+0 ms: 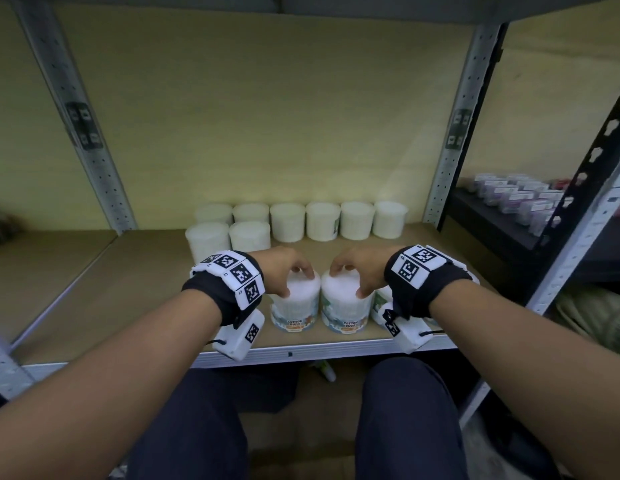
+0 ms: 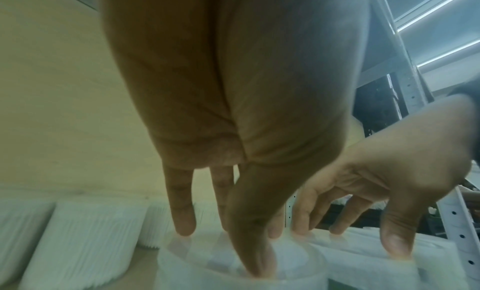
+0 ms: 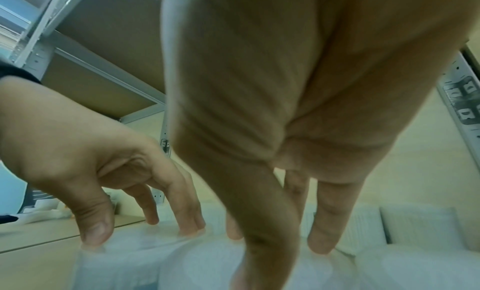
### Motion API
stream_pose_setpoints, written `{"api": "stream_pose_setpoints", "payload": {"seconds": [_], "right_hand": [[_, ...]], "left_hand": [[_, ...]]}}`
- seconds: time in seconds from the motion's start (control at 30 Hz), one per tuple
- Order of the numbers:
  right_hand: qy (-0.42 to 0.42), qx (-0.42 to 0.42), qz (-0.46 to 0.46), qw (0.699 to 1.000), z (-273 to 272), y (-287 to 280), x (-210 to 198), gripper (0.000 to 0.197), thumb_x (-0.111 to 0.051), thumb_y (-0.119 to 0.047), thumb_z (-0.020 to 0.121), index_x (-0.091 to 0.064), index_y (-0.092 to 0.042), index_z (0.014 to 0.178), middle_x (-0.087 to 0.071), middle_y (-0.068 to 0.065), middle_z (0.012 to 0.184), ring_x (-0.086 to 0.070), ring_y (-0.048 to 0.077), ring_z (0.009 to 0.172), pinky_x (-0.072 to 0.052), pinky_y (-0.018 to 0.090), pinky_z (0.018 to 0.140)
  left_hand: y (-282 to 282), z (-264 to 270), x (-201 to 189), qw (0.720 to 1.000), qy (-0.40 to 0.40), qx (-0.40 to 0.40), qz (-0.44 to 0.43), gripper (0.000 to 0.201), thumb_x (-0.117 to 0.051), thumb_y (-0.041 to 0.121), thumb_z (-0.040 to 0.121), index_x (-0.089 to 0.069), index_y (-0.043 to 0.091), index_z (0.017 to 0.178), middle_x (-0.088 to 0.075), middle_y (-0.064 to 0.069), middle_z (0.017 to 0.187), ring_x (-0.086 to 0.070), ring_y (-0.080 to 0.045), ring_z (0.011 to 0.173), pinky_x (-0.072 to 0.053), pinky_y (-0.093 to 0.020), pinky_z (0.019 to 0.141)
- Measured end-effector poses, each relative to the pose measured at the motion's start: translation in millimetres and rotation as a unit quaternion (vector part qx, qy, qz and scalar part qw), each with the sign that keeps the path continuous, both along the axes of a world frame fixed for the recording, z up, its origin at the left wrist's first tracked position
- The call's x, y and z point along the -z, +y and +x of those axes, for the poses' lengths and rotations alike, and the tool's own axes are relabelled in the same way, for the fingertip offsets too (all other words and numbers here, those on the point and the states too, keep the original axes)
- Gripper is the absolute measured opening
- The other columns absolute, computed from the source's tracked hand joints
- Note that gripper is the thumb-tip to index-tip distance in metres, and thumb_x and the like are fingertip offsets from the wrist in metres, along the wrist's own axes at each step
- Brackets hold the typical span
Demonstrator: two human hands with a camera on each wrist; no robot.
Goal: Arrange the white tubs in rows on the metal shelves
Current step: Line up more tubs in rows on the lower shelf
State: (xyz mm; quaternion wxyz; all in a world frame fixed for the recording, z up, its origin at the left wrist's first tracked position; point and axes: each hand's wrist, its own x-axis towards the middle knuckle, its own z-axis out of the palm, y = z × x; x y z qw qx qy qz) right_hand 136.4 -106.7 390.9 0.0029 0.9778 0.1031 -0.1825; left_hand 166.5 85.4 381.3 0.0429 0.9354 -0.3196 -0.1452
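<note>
Two white tubs with "cotton buds" labels stand side by side near the front edge of the metal shelf (image 1: 336, 346). My left hand (image 1: 296, 280) grips the left tub (image 1: 294, 308) from above, thumb and fingers curled round its lid. In the same way my right hand (image 1: 350, 280) grips the right tub (image 1: 346, 311). In the left wrist view my left hand (image 2: 221, 251) has its fingertips on the lid (image 2: 291, 259). In the right wrist view my right hand (image 3: 283, 261) clasps its tub (image 3: 207, 269). A back row of tubs (image 1: 322, 221) lines the wall.
Two more tubs (image 1: 228, 237) form a short second row at the left. Another labelled tub (image 1: 383, 301) is half hidden behind my right wrist. Perforated uprights (image 1: 450, 161) frame the bay. A dark shelf (image 1: 502, 230) with small boxes stands to the right.
</note>
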Motion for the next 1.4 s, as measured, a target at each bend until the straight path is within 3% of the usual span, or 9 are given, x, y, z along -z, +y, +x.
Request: {"api": "stream_pose_setpoints", "payload": {"seconds": [0.23, 0.37, 0.43, 0.53, 0.63, 0.83, 1.0, 1.17, 1.4], "right_hand": [[0.006, -0.001, 0.015, 1.0, -1, -3, 0, 0.066, -0.071, -0.009, 0.081, -0.045, -0.03, 0.137, -0.044, -0.004, 0.143, -0.049, 0.022, 0.126, -0.042, 0.037, 0.104], [0.018, 0.017, 0.035, 0.999, 7, -3, -3, 0.057, -0.072, -0.016, 0.08, -0.052, -0.033, 0.13, -0.05, -0.003, 0.139, -0.05, 0.02, 0.126, -0.043, 0.038, 0.104], [-0.002, 0.023, 0.067, 0.997, 11, -1, -4, 0.047, -0.069, -0.021, 0.084, -0.055, -0.028, 0.128, -0.052, -0.001, 0.137, -0.051, 0.019, 0.125, -0.041, 0.033, 0.102], [-0.046, 0.026, 0.115, 0.992, 21, 7, -4, 0.037, -0.066, -0.023, 0.086, -0.059, -0.019, 0.123, -0.054, 0.003, 0.134, -0.053, 0.02, 0.123, -0.041, 0.028, 0.096], [-0.074, 0.035, 0.149, 0.985, 36, 17, -3, 0.031, -0.064, -0.023, 0.087, -0.063, -0.016, 0.118, -0.058, 0.005, 0.128, -0.056, 0.02, 0.116, -0.042, 0.025, 0.088], [-0.103, 0.03, 0.179, 0.978, 74, 48, -5, 0.03, -0.062, -0.024, 0.088, -0.063, -0.015, 0.116, -0.059, 0.004, 0.124, -0.058, 0.021, 0.109, -0.046, 0.028, 0.09], [-0.112, -0.009, 0.15, 0.982, 116, 82, -9, 0.033, -0.06, -0.024, 0.09, -0.062, -0.014, 0.121, -0.06, 0.006, 0.125, -0.057, 0.021, 0.112, -0.039, 0.022, 0.085], [-0.103, -0.013, 0.133, 0.986, 167, 116, -9, 0.036, -0.06, -0.032, 0.09, -0.061, -0.013, 0.12, -0.058, 0.007, 0.127, -0.056, 0.024, 0.113, -0.044, 0.029, 0.09], [-0.079, -0.031, 0.067, 0.994, 209, 154, 2, 0.048, -0.058, -0.037, 0.092, -0.055, -0.006, 0.128, -0.055, 0.011, 0.132, -0.055, 0.026, 0.119, -0.045, 0.03, 0.094]], "left_hand": [[4, 2, 4, 1.0, 0.014, -0.007, -0.005, 0.059, -0.069, 0.009, 0.081, -0.05, 0.03, 0.134, -0.049, -0.001, 0.14, -0.048, -0.017, 0.128, -0.042, -0.033, 0.107], [7, 7, 3, 0.999, 0.033, -0.013, -0.037, 0.056, -0.066, 0.011, 0.082, -0.052, 0.028, 0.133, -0.051, 0.002, 0.14, -0.048, -0.014, 0.128, -0.039, -0.028, 0.106], [10, 10, 2, 0.997, 0.025, -0.025, -0.07, 0.05, -0.064, 0.012, 0.084, -0.054, 0.024, 0.131, -0.054, 0.003, 0.137, -0.049, -0.013, 0.127, -0.038, -0.025, 0.104], [18, 20, 3, 0.993, 0.016, -0.06, -0.103, 0.044, -0.063, 0.015, 0.085, -0.057, 0.019, 0.128, -0.058, 0.001, 0.133, -0.052, -0.014, 0.123, -0.041, -0.03, 0.105], [34, 33, 4, 0.989, 0.007, -0.098, -0.111, 0.042, -0.064, 0.02, 0.085, -0.058, 0.017, 0.127, -0.058, -0.001, 0.13, -0.054, -0.016, 0.121, -0.044, -0.028, 0.1], [72, 62, -4, 0.979, -0.001, -0.153, -0.133, 0.035, -0.064, 0.025, 0.087, -0.061, 0.019, 0.121, -0.06, 0.002, 0.125, -0.059, -0.014, 0.11, -0.044, -0.022, 0.089], [103, 100, -9, 0.968, -0.017, -0.202, -0.146, 0.035, -0.063, 0.026, 0.088, -0.06, 0.018, 0.122, -0.058, 0.0, 0.127, -0.058, -0.017, 0.111, -0.043, -0.024, 0.092], [128, 139, -3, 0.964, -0.037, -0.228, -0.133, 0.038, -0.061, 0.027, 0.089, -0.057, 0.016, 0.125, -0.055, -0.004, 0.13, -0.054, -0.022, 0.116, -0.042, -0.028, 0.094], [147, 176, 12, 0.967, -0.032, -0.239, -0.078, 0.048, -0.058, 0.035, 0.092, -0.048, 0.015, 0.134, -0.046, -0.007, 0.14, -0.047, -0.024, 0.126, -0.039, -0.03, 0.101]]}}
